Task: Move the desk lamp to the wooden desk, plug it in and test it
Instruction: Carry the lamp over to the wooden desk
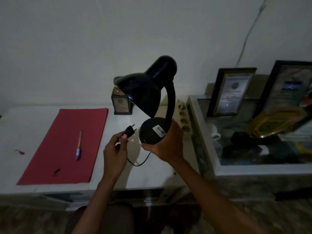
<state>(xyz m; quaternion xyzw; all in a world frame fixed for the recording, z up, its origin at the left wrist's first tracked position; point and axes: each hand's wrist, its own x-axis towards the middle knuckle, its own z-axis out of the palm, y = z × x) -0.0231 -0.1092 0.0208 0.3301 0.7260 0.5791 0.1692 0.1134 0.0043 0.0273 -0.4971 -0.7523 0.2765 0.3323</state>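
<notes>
Black dome-shaded desk lamp [152,92] hangs tilted above the pale desk top [118,176], right hand [166,146] clasping its base; left hand [116,149] pinches the black two-pin plug [129,131]. Level it first, then carry the plug toward the cream socket strip [184,119] at two o'clock.

**A pale surface and its load**

The white surface [42,186] carries a red sheet [67,144] at its left, with a pen [79,146] lying on it. A dark plaque [122,104] stands at the back edge, and a power strip [184,119] lies along the right side.
</notes>
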